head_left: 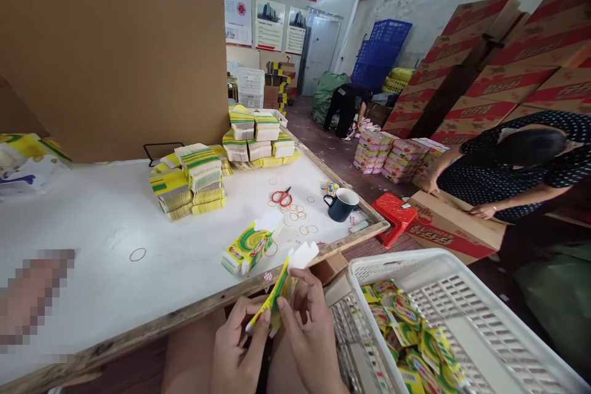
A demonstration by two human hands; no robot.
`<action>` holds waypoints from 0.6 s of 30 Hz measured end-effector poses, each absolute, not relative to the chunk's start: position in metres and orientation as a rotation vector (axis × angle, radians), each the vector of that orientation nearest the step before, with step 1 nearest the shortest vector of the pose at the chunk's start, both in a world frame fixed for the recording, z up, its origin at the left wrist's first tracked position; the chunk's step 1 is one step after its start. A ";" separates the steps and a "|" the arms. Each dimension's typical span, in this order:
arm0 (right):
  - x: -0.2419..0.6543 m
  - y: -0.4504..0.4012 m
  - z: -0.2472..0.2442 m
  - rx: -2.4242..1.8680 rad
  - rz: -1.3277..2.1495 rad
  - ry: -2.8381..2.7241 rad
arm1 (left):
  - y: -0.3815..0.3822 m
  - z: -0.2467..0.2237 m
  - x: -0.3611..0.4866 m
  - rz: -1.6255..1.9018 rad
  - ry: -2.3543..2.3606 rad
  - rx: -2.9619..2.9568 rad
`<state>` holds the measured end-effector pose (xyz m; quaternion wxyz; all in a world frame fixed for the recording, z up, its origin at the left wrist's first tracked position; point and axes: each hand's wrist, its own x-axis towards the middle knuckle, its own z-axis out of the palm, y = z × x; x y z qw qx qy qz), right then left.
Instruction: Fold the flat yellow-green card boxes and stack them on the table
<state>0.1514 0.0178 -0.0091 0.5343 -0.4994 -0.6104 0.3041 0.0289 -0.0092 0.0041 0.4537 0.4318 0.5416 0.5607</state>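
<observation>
A yellow-green carton (279,289) with raised white flaps is held between my two hands near the table's front edge. My left hand (242,338) pinches its lower left end between thumb and fingers. At its right side, my right hand (307,320) has its thumb and curled fingers closed on the carton. Just beyond lies a small stack of similar cartons (248,246) on the white table (111,221). To the right of my hands, a white basket (443,258) contains several yellow-green packets (409,320).
Bundled flat cartons (191,181) stand farther back. Red scissors (281,197), rubber bands and a dark mug (340,204) lie toward the table's right corner. Beyond it is a red stool (392,215). One person (530,160) handles a cardboard box (455,228); another bends over behind.
</observation>
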 end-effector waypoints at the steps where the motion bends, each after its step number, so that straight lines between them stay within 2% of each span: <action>1: 0.152 0.017 -0.009 -1.197 0.774 -1.431 | -0.010 0.006 0.029 1.389 1.344 1.063; 4: 0.155 0.016 -0.011 -1.167 0.896 -1.309 | -0.009 0.012 0.027 1.268 1.259 1.048; 10: 0.159 0.010 -0.015 -1.074 1.037 -1.220 | 0.001 0.005 0.018 0.951 0.588 0.494; 18: 0.162 0.012 -0.014 -1.029 1.180 -1.315 | 0.005 -0.004 0.015 0.806 0.407 0.346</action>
